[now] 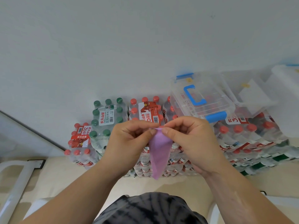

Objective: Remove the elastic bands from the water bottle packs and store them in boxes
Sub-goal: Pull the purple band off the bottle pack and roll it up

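Observation:
A wide purple elastic band hangs in front of me, pinched at its top edge by both hands. My left hand grips the top left corner with thumb and fingers. My right hand pinches the top right corner. Behind the band stand stacked water bottle packs with red caps, and a green-capped pack to their left. A clear storage box with blue handle and latches rests, lid shut, on the packs at right.
A second clear box sits to the right of the first one. More red-capped packs fill the right side and a smaller pack stands at left. A white wall rises behind. A white frame is at lower left.

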